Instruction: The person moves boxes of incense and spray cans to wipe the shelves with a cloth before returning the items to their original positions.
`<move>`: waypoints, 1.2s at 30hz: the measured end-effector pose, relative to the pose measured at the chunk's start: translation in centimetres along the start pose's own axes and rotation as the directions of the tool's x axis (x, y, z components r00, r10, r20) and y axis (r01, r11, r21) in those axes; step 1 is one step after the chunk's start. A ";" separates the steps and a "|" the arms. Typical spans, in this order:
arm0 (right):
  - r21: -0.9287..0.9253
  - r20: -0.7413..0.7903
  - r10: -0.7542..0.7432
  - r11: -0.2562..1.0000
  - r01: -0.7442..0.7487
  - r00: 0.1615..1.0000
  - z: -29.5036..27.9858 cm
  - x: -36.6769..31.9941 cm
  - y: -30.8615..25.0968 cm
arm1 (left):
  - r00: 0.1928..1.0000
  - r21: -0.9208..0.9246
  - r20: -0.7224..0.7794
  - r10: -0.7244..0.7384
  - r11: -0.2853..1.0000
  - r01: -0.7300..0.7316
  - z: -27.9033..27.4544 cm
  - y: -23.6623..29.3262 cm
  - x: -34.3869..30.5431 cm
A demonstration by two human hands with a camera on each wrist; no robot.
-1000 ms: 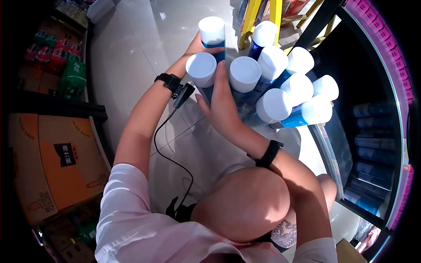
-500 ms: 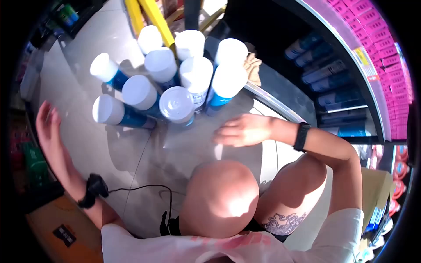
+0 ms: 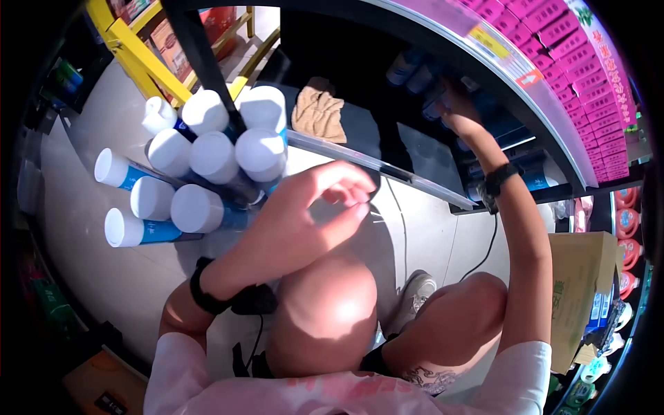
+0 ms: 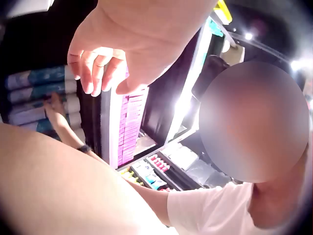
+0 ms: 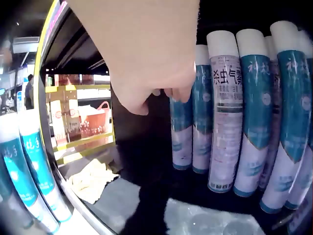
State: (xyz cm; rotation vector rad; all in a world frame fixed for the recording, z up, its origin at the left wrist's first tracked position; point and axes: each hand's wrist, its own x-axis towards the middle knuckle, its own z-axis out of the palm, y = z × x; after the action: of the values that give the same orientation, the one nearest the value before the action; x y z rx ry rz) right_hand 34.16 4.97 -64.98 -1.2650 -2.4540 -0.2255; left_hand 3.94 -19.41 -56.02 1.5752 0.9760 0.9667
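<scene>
In the head view my left hand (image 3: 304, 214) is above the knee, fingers loosely bent, holding nothing; the left wrist view shows the same empty hand (image 4: 132, 54). My right hand (image 3: 458, 111) reaches into the dark lower shelf among blue-and-white spray cans. Seen from the right wrist, the hand (image 5: 156, 73) is over the leftmost teal can (image 5: 181, 132) of the shelf row, hiding its cap; whether the fingers grip it is unclear. Several white-capped cans (image 3: 197, 207) stand grouped on the floor to the left, just outside the shelf.
A tan cloth (image 3: 318, 116) lies on the shelf floor, behind its front edge (image 3: 387, 168). Pink boxes (image 3: 581, 62) fill the shelf above. A yellow ladder (image 3: 142, 59) stands behind the floor cans, and a cardboard box (image 3: 577, 290) is at the right.
My left hand let go of the floor cans, swung out left, then came in over the knee. My right hand left them too and moved into the shelf. The view has turned right.
</scene>
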 end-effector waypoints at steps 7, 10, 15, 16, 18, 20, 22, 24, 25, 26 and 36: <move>-0.310 -0.372 -0.211 0.946 0.094 0.904 0.8 4.2 3.7 | 0.993 0.172 0.105 0.050 0.983 -0.068 5.2 -1.9 12.4; -0.329 -0.413 -0.174 0.944 0.032 0.894 1.2 3.9 3.9 | 0.994 0.600 0.109 0.003 0.797 -0.068 6.0 -7.3 17.7; -0.298 -0.483 -0.117 0.954 -0.037 0.868 1.3 2.3 4.8 | 0.993 0.740 0.020 -0.118 0.670 0.065 5.6 -12.2 22.9; -0.294 -0.490 -0.100 0.954 -0.056 0.866 1.3 1.9 5.2 | 0.993 0.729 -0.011 -0.119 0.679 0.090 5.5 -12.5 23.7; -0.284 -0.504 -0.080 0.956 -0.077 0.860 1.2 1.1 5.5 | 0.992 0.680 -0.014 -0.126 0.726 0.102 5.4 -12.0 25.1; -0.266 -0.508 -0.053 0.959 -0.098 0.859 1.2 0.6 5.5 | 0.997 0.720 0.068 -0.040 0.694 -0.022 5.0 -12.6 27.0; -0.260 -0.519 -0.044 0.960 -0.108 0.854 1.2 -0.2 5.5 | 0.999 0.718 0.041 0.026 0.694 -0.048 5.6 -11.9 27.3; -0.261 -0.532 -0.029 0.956 -0.131 0.846 1.4 -0.3 5.6 | 0.983 0.608 -0.075 0.166 0.789 -0.087 6.1 -11.1 27.3; -0.259 -0.535 -0.022 0.956 -0.140 0.845 1.5 -0.4 5.8 | 0.979 0.614 -0.089 0.183 0.784 -0.091 6.3 -10.8 27.2; -0.265 -0.539 -0.018 0.953 -0.149 0.842 1.6 -0.3 6.0 | 0.980 0.614 -0.078 0.184 0.783 -0.098 6.1 -10.4 27.3; -0.403 -0.477 -0.004 0.890 -0.214 0.879 1.6 -1.5 7.4 | 0.796 0.704 -0.271 0.542 0.675 -0.220 3.4 -13.0 30.7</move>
State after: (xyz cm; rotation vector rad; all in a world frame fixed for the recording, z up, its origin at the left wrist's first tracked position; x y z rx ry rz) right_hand 40.58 8.68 -67.24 -1.3219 -1.9605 -0.9926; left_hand 16.30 10.15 -65.72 2.2662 1.4449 1.4655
